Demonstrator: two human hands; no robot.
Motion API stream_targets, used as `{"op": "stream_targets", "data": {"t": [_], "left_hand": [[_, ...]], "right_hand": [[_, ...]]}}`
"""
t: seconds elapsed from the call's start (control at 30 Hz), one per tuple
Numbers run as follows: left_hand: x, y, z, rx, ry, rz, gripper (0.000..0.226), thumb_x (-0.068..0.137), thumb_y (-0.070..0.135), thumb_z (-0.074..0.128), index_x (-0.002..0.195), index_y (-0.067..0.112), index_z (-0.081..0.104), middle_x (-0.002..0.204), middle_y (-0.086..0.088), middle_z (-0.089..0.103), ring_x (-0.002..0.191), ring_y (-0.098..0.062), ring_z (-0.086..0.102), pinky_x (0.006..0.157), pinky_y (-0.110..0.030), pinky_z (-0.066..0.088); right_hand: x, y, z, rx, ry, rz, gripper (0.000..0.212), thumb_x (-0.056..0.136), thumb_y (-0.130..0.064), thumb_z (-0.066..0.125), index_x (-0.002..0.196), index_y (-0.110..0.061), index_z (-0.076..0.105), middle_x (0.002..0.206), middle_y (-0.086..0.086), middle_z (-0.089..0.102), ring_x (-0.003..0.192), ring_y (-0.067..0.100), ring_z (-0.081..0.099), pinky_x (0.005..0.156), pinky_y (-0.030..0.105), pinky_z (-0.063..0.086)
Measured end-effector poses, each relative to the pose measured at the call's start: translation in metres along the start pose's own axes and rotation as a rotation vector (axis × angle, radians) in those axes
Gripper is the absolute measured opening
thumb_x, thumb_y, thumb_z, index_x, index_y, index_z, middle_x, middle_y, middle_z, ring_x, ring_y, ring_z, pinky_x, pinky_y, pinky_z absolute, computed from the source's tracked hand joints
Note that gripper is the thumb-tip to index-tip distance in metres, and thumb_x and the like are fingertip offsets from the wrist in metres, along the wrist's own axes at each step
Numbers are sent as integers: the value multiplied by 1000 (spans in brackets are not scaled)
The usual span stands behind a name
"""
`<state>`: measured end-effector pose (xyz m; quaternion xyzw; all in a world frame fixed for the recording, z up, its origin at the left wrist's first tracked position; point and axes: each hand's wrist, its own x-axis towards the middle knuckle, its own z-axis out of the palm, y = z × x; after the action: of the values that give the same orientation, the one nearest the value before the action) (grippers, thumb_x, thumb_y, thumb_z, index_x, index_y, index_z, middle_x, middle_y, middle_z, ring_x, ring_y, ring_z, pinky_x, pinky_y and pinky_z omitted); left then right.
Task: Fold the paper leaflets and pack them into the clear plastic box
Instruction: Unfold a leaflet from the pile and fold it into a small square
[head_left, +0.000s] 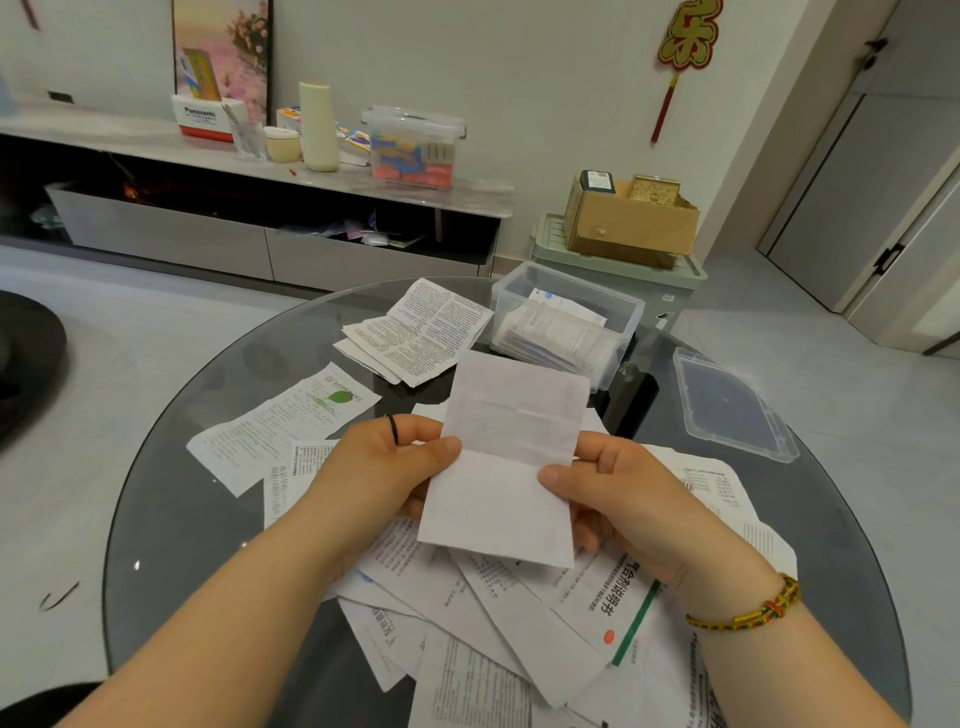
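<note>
Leaflets litter table around held sheet, box.

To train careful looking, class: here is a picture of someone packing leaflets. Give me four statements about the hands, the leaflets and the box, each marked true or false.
1. The left hand and the right hand both pinch one leaflet. True.
2. The clear plastic box is empty. False: folded leaflets lie inside it.
3. The box is closed. False: its lid lies on the table, to the box's right.
4. Loose leaflets lie on the table beneath the hands. True.
</note>
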<state>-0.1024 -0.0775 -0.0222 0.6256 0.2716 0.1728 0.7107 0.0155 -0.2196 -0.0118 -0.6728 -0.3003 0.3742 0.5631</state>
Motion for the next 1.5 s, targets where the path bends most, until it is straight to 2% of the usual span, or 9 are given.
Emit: {"op": "stream_targets", "data": {"t": [0.13, 0.27, 0.5, 0.67, 0.8, 1.0, 1.2, 1.3, 1.5], "left_hand": [[0, 1, 0, -11, -23, -5, 11, 86, 9, 56, 80, 14, 64, 61, 1, 71, 52, -9, 64, 49, -18, 50], [0, 1, -2, -80, -58, -18, 14, 87, 6, 52, 87, 13, 64, 66, -1, 72, 56, -11, 64, 50, -20, 50], [-2, 6, -3, -266, -120, -47, 24, 87, -3, 45, 80, 9, 64, 62, -2, 71, 50, -10, 65, 47, -20, 54], [-5, 10, -5, -281, -118, -33, 50, 86, -9, 41, 52, 11, 72, 56, -4, 68, 47, -11, 64, 45, -22, 53], [-7, 13, -5, -252, -137, 13, 38, 77, -10, 52, 49, 8, 71, 55, -7, 68, 48, -11, 64, 40, -18, 49], [-3, 7, 0, -37, 16, 85, 22, 78, -6, 61, 67, 12, 66, 53, 4, 68, 48, -4, 63, 46, -13, 50], [2, 2, -4, 21, 80, 113, 24, 77, -5, 63, 69, 17, 66, 54, 7, 67, 49, -4, 63, 49, -13, 51], [3, 0, -3, 66, 112, 139, 25, 77, -4, 65, 67, 19, 66, 58, 3, 63, 54, -11, 61, 51, -13, 51], [6, -1, -5, 106, 151, 186, 26, 76, -2, 67, 76, 23, 62, 49, 10, 53, 57, -11, 55, 63, -22, 47]], "right_hand": [[1, 1, -1, 0, 24, -15, 20, 87, 2, 49, 84, -10, 65, 47, 1, 62, 31, 9, 45, 34, 16, 37], [2, 1, -1, 53, 41, -11, 22, 87, 1, 48, 83, -12, 66, 52, 5, 63, 37, 12, 52, 36, 17, 42], [2, 0, -2, 100, 42, -18, 30, 87, 3, 48, 73, -15, 69, 59, 12, 64, 45, 20, 57, 40, 21, 47], [2, -1, -2, 105, 82, -46, 37, 86, 5, 49, 69, -18, 72, 61, 5, 68, 50, 19, 59, 43, 21, 48], [3, -2, -2, 107, 146, -67, 41, 85, 2, 53, 58, -23, 73, 66, -7, 72, 57, 5, 65, 49, 15, 50], [2, -1, -2, 97, 122, -61, 38, 90, 3, 45, 73, -19, 70, 68, -1, 72, 56, 10, 65, 51, 18, 52], [1, -1, 1, 14, 98, -77, 29, 89, 1, 46, 85, -19, 66, 63, -3, 71, 55, 8, 63, 52, 17, 49], [2, 0, 1, -39, 106, -82, 27, 89, -2, 49, 85, -23, 66, 65, -6, 71, 57, 7, 64, 56, 16, 50], [4, -3, 4, -225, 108, -153, 20, 86, -13, 58, 90, -32, 62, 100, -16, 65, 80, -6, 63, 68, 11, 50]]}}
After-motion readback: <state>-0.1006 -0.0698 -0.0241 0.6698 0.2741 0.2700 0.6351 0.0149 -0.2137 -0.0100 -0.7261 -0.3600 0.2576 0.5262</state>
